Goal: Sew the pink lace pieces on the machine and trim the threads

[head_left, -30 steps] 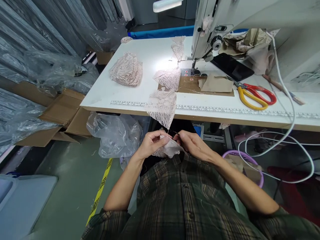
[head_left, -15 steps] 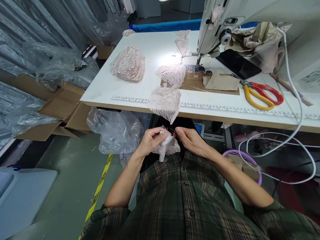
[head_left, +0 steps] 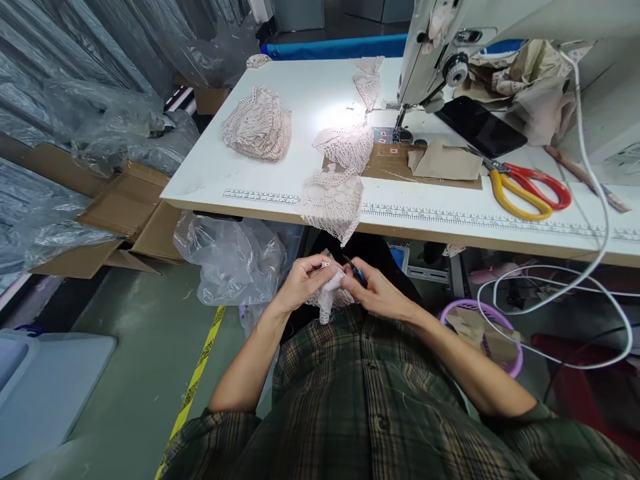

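Observation:
Over my lap, my left hand (head_left: 303,283) is closed on a pale pink lace piece (head_left: 328,293), which bunches and hangs below the fingers. My right hand (head_left: 383,288) is closed around small dark thread snips (head_left: 356,272), their blades pointing up and left and the grip partly hidden by the fingers. Its thumb and fingertips touch the right side of the lace. Just above the hands, a strip of joined lace pieces (head_left: 332,200) droops over the table's front edge and runs back beside the sewing machine (head_left: 425,60).
A lace stack (head_left: 257,127) lies on the white table (head_left: 200,175) at left. Scissors with red and yellow handles (head_left: 525,193), a black phone (head_left: 483,127) and brown card (head_left: 445,163) lie at right. A white cable (head_left: 595,247) loops down near a purple basket (head_left: 515,363).
My right hand has turned and shifted slightly, so the snips now point up and left away from the lace, and its thumb presses on the lace. My left hand stays about where it was.

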{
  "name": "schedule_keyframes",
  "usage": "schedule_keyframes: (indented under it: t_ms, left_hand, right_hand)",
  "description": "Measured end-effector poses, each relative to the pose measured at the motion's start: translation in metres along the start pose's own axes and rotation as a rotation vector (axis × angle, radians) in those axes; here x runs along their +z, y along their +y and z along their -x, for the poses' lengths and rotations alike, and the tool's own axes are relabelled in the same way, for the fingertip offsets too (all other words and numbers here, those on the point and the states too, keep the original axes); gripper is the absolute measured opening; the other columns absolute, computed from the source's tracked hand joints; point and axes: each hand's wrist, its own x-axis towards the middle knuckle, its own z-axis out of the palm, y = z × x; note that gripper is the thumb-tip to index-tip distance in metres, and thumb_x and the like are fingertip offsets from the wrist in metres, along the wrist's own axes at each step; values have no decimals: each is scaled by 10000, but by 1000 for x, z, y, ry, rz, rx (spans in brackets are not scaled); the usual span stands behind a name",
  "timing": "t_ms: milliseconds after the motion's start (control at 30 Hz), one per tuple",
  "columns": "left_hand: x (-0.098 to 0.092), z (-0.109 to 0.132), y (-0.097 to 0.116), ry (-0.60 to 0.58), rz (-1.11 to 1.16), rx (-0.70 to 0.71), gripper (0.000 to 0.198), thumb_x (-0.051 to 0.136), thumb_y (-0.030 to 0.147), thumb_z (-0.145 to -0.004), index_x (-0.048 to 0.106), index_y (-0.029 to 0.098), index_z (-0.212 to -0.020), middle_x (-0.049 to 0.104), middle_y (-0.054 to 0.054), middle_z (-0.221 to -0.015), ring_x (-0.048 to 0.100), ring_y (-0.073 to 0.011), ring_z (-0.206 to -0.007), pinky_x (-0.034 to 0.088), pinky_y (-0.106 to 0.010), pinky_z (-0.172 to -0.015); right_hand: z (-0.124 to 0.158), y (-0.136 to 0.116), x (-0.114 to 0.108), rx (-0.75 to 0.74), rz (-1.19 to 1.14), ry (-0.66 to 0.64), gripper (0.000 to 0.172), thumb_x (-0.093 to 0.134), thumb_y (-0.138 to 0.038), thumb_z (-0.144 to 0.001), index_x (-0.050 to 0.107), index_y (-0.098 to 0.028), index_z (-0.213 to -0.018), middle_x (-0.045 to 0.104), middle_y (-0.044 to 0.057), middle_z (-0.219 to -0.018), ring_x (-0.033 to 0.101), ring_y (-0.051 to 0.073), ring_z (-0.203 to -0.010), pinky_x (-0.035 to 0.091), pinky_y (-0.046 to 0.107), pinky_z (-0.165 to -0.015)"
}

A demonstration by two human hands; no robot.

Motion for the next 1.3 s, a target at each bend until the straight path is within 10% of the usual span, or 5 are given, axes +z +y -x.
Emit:
schedule_keyframes:
  t_ms: [367,667,1033,1167,1300]
  left_hand:
    - [-8,-14,-72,132,-970,117,638,636,452,-856,476,160,-1401,484,-199,-1399,469,-366,-1277,377,-561,-1045]
    - [-13,-13,-61,192,-622,248,536,584,521,-883,551,189,-1301,522,-169,-1365,479,-302,-1297,363,-525,-1092]
    - [-6,-10,5,-115,567,-56,1156,346,1019,-507,617,96,-1149,718,-206,-951,702,-302,-825,554,-383,-690]
    - [-11,-7,14,-193,454,-126,767,859,604,-515,643,124,-1074,727,-119,-819,639,-163,-586,500,-248,-559]
    - [-13,0,17,-105,255,-185,525,881,342,-602,687,133,-1042,684,-23,-738,544,-70,-520,398,-173,-506]
  right_hand:
    - [-4,5,-16,2,234,370,316,565,-502,-872,542,-193,-809,559,-19,-639,444,102,-527,348,241,-530]
    - [-43,-43,-15,-22,446,652,405,541,-476,-873,514,-200,-577,458,-8,-509,382,118,-507,286,268,-535]
    - [30,-39,11,-257,63,-77,347,511,-236,-864,356,-207,-554,316,-55,-544,271,86,-508,269,246,-503]
    - [46,-32,10,-317,90,-309,191,546,-190,-819,550,-199,-629,479,-35,-587,379,93,-533,321,245,-529]
    - [36,-26,-6,-191,88,-187,164,584,-320,-857,650,-177,-810,561,-23,-641,442,96,-546,348,228,-529]
